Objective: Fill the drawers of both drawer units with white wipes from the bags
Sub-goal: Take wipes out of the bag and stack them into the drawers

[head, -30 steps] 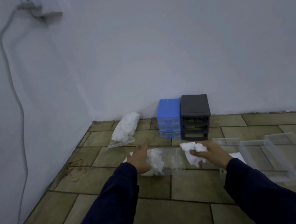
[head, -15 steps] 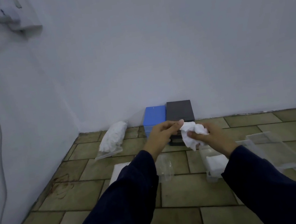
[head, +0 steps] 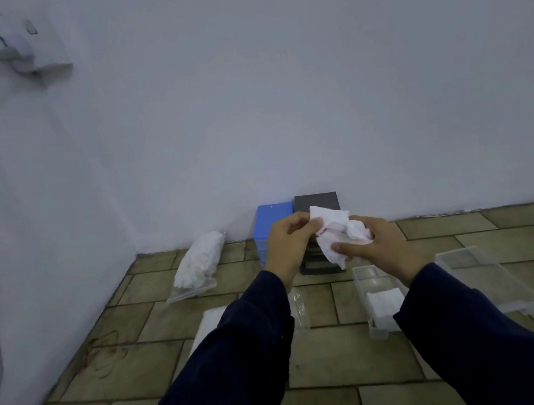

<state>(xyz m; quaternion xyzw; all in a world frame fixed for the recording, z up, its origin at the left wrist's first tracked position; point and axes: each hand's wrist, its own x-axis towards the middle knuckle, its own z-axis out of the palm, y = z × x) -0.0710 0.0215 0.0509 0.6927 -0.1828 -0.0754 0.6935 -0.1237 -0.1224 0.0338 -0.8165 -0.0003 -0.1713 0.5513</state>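
Above the floor drawers, left hand [head: 291,245] and right hand [head: 374,248] both pinch one crumpled wipe [head: 334,232]: light, limp, likely best held at edges.

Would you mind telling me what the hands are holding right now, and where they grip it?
Both hold one crumpled white wipe: the left hand pinches its upper left edge, the right hand grips its right side.
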